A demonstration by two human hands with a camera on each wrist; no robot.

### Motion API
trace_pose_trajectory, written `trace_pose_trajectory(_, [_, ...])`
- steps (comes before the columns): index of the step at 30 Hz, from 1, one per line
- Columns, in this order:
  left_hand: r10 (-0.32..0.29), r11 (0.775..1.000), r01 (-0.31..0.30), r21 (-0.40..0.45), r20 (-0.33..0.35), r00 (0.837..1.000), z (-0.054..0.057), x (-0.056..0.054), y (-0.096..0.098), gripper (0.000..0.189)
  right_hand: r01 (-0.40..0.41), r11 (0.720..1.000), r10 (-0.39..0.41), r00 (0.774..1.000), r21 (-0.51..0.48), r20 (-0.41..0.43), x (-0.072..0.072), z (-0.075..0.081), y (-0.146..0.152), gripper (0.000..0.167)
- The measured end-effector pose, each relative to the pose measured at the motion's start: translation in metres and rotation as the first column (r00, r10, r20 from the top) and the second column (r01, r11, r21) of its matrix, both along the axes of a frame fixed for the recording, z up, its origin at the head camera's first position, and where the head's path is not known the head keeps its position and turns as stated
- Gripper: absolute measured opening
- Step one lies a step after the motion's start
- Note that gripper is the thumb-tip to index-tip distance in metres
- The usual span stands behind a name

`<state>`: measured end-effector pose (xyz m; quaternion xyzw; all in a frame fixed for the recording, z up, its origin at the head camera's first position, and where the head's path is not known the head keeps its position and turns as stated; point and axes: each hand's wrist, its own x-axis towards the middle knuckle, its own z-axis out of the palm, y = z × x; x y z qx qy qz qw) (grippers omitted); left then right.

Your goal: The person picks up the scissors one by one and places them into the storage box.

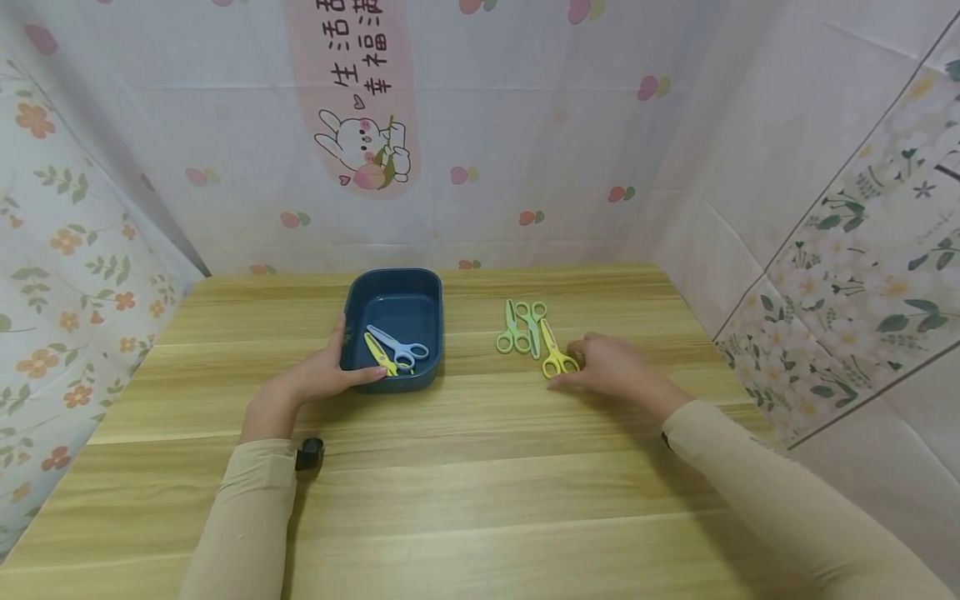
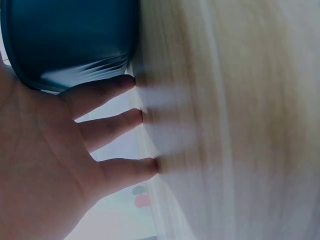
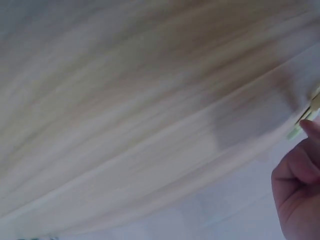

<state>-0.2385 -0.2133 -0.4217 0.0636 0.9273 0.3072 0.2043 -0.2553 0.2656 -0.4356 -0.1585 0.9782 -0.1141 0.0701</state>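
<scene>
A dark blue box (image 1: 440,333) stands left of centre, with blue scissors (image 1: 390,340) and yellow scissors (image 1: 377,352) lying inside. My left hand (image 1: 318,375) rests against its near left corner, thumb along the front rim. In the left wrist view, three fingers (image 2: 112,127) reach out straight beside the box, tips at the wooden surface. To the right, my right hand (image 1: 611,367) pinches the handles of another pair of yellow scissors (image 1: 551,340) on the table. Two pairs of green scissors (image 1: 512,329) lie just left of it, pointing opposite ways.
The wooden table (image 1: 480,500) runs back to a printed curtain (image 1: 495,150). Floral curtains (image 1: 75,275) hang at the left and right sides. A black band piece (image 1: 309,454) sits at the left wrist.
</scene>
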Motion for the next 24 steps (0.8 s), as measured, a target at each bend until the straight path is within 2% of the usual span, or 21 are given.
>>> trace_pose_trajectory(4, [0.0, 1.0, 0.0, 0.001, 0.009, 1.0, 0.0, 0.001, 0.0, 0.14, -0.007, 0.999, 0.009, 0.999, 0.048, -0.043, -0.001, -0.004, -0.01, 0.059])
trace_pose_trajectory(11, [0.009, 1.0, -0.009, 0.015, 0.017, 1.0, -0.001, 0.001, -0.002, 0.139, 0.023, 0.994, -0.013, 0.995, 0.108, -0.097, 0.001, -0.006, -0.02, 0.063])
trace_pose_trajectory(18, [0.011, 0.999, -0.012, 0.042, 0.019, 1.0, -0.003, -0.001, -0.002, 0.139, 0.066, 0.993, -0.051, 0.989, 0.098, -0.141, 0.003, -0.008, -0.02, 0.065])
trace_pose_trajectory(24, [0.005, 1.0, -0.006, 0.026, 0.021, 1.0, 0.0, 0.0, -0.001, 0.14, 0.121, 0.991, -0.114, 0.984, 0.052, -0.134, 0.006, -0.01, -0.012, 0.061])
